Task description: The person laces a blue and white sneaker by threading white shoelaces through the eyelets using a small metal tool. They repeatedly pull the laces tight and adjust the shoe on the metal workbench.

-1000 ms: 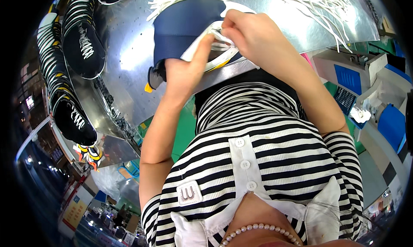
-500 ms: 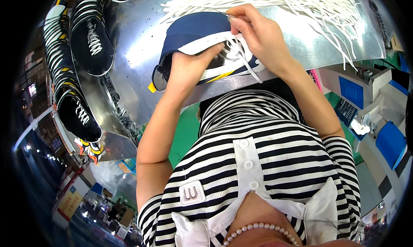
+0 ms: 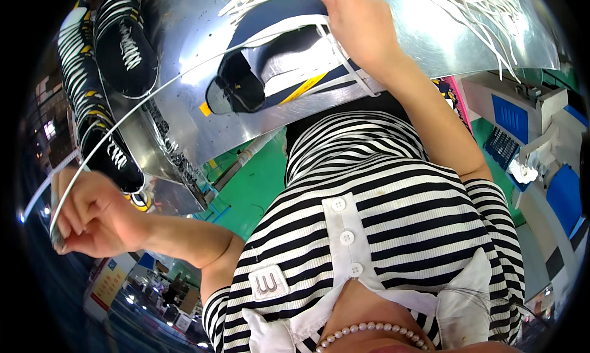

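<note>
A navy shoe (image 3: pixel 279 18) with white lining and a yellow stripe lies on its side on the metal table, its black heel opening toward the left. My left hand (image 3: pixel 92 215) is far out at the lower left, its fingertips pinching a white shoelace (image 3: pixel 157 90). That lace runs taut from the hand up to the shoe's eyelet area. My right hand (image 3: pixel 359 27) is closed at the shoe's far right edge, holding it there; its fingertips are partly hidden. Another white lace end (image 3: pixel 350 67) hangs over the shoe beside my right hand.
Loose white laces (image 3: pixel 473 15) are spread over the far side of the metal table (image 3: pixel 184 138). Rows of black shoes with white laces (image 3: pixel 126 58) line its left side. A grey machine with blue panels (image 3: pixel 511 116) stands to the right, above a green floor (image 3: pixel 252 199).
My left hand has left the shoe and swung to the lower left, drawing the lace out long. The right hand and shoe have shifted slightly upward in view.
</note>
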{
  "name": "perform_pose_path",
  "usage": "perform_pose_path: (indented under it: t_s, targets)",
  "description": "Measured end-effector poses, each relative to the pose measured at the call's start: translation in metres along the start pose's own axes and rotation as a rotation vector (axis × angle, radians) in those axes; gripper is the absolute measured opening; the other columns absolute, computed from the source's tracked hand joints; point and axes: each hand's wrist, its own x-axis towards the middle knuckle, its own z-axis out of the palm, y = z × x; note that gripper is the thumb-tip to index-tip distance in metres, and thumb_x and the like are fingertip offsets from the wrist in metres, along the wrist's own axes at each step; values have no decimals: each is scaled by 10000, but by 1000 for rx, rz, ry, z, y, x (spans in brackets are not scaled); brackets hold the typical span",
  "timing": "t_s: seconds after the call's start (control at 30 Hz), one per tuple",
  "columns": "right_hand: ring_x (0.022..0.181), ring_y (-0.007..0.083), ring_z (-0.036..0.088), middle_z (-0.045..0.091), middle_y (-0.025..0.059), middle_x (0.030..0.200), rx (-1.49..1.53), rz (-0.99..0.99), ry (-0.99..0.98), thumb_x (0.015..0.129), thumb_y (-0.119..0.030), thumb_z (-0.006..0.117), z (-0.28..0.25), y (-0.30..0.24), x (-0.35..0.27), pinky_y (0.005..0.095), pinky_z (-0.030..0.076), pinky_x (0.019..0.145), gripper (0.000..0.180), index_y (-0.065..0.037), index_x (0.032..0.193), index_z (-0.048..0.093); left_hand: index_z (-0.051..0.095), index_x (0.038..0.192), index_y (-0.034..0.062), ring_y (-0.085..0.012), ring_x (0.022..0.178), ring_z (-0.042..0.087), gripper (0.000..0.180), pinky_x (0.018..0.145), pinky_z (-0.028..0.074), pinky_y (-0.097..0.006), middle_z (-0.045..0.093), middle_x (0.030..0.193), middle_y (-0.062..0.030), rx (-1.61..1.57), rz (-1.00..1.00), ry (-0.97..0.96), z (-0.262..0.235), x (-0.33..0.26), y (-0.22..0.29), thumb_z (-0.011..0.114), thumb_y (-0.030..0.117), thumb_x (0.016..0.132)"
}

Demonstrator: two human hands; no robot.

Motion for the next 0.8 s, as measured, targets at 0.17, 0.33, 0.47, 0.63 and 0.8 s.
perform_pose_path:
  t_s: [0.17, 0.33, 0.47, 0.63, 0.8]
  targets:
    - [670, 226, 649, 652, 126, 745, 502, -24, 26, 971, -135, 536, -7, 11, 7, 336, 499, 621, 147, -11, 1034, 580, 687, 871, 71, -245, 993, 559, 160, 872, 430, -373, 632, 961, -71, 1969, 142, -454, -67, -20, -127, 782, 85, 742]
    - [667, 87, 580, 671, 33, 788, 666, -35, -121, 989, -122, 547, -43, -3, -30, 236, 450, 591, 161, -18, 1099, 600, 651, 895, 13, -237, 849, 618, 230, 749, 494, -317, 659, 952, -87, 1939, 97, -264, -91, -22, -164, 806, 67, 735]
    - [687, 234, 693, 699, 99, 796, 484, -51, -305, 955, -133, 592, -59, -9, -69, 316, 506, 591, 152, -23, 1057, 570, 622, 958, 4, -204, 793, 653, 336, 726, 513, -296, 685, 923, -112, 2016, -1, -147, -88, -16, -163, 837, 162, 755]
    - [688, 271, 686, 688, 118, 777, 433, -70, -322, 958, -143, 592, -48, 3, -80, 336, 512, 598, 145, -15, 1027, 578, 660, 925, 13, -141, 668, 651, 307, 619, 508, -268, 706, 786, -87, 2062, -118, -152, -86, -12, -159, 839, 206, 767]
    - [674, 306, 671, 683, 130, 765, 365, -51, -349, 946, -141, 593, -47, 3, -74, 368, 506, 595, 130, -20, 987, 575, 667, 913, 16, -118, 647, 642, 291, 592, 500, -252, 711, 779, -75, 2018, -102, -207, -90, -12, -162, 838, 203, 770]
